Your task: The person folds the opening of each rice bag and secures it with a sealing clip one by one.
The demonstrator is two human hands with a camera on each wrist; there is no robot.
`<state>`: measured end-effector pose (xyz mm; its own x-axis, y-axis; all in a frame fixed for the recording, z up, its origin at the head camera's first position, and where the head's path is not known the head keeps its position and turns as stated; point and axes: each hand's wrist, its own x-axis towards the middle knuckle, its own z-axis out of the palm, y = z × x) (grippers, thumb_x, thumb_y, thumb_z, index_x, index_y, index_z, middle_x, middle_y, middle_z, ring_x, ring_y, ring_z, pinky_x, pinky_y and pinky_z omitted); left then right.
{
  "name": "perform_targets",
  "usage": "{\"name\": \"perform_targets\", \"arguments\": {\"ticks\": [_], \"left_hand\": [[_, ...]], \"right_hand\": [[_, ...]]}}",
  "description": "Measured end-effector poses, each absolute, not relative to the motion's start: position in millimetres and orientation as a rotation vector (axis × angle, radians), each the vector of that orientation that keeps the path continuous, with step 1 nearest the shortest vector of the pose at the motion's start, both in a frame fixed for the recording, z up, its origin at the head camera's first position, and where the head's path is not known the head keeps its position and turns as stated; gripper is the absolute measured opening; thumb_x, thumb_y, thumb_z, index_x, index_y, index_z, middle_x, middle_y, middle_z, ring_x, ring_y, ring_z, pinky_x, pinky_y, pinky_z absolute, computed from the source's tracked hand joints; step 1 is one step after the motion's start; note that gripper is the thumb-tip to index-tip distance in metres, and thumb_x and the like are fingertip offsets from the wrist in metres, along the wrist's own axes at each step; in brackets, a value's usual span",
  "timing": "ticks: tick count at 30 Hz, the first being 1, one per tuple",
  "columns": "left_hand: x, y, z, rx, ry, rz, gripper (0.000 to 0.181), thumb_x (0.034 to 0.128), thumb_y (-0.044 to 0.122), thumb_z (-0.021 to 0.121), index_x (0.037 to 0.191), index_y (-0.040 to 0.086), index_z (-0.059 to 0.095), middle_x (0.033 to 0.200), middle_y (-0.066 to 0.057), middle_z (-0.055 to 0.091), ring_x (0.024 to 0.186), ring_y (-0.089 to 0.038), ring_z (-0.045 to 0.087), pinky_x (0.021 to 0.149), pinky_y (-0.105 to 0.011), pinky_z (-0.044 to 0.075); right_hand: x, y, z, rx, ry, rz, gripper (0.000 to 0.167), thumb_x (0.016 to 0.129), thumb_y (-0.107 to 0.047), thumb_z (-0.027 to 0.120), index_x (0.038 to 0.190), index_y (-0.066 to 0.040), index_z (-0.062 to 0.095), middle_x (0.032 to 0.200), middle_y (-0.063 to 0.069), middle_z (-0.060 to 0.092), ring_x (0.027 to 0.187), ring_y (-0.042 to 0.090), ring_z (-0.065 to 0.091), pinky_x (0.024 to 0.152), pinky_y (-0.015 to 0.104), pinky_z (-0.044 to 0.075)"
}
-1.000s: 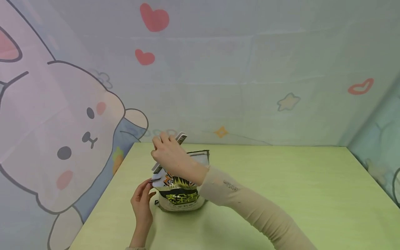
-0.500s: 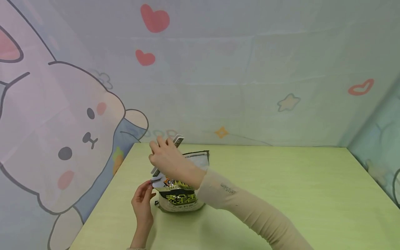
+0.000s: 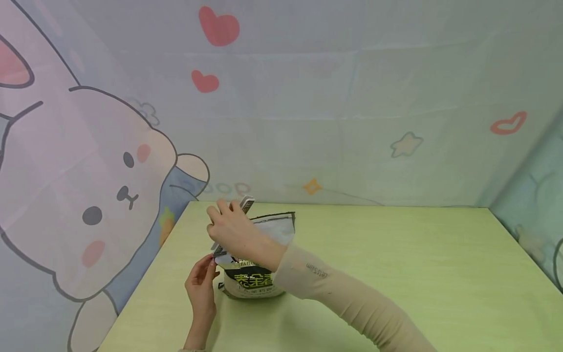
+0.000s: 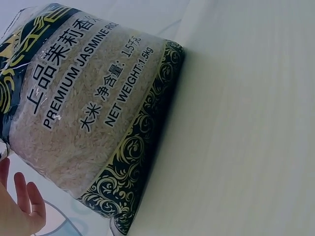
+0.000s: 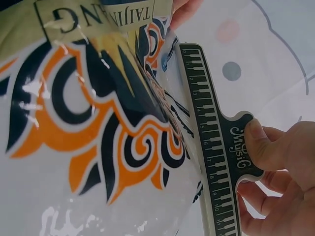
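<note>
A bag of jasmine rice (image 3: 255, 279) stands on the table, its clear lower part showing grains in the left wrist view. My left hand (image 3: 201, 282) pinches the bag's upper left corner with thumb and fingertips; the left wrist view shows only part of that hand. With my right hand (image 3: 239, 233) I hold a long piano-key clip (image 5: 216, 147) marked "Music", thumb on its dark handle and fingers behind. The clip slants along the bag's upper edge, its lower end close to my left fingertips. Whether its jaws grip the bag, I cannot tell.
The pale green table (image 3: 396, 274) stretches to the right of the bag. Behind it hangs a cloth backdrop (image 3: 352, 98) printed with a rabbit, hearts and stars. My right sleeve (image 3: 343, 293) crosses in front of the bag's right side.
My right hand has moved down and to the left with the clip, bringing the clip's lower end to the pinched corner. My left hand and the bag stay nearly still.
</note>
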<state>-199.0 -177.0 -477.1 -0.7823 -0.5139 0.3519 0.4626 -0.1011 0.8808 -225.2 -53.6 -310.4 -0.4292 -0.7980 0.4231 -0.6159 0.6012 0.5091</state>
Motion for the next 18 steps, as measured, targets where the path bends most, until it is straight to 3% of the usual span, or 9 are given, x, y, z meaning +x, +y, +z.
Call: {"name": "perform_targets", "arguments": {"ticks": [18], "left_hand": [[-202, -178, -477, 0.038, -1.457, -1.956, 0.016, 0.0832, 0.001, 0.058, 0.097, -0.005, 0.063, 0.079, 0.009, 0.067, 0.069, -0.003, 0.061, 0.058, -0.014, 0.049]], "right_hand": [[-225, -64, -324, 1.115, -2.178, -0.439, 0.013, 0.088, -0.025, 0.056, 0.082, -0.029, 0.066, 0.094, -0.004, 0.052, 0.086, 0.016, 0.041, 0.078, 0.033, 0.036]]}}
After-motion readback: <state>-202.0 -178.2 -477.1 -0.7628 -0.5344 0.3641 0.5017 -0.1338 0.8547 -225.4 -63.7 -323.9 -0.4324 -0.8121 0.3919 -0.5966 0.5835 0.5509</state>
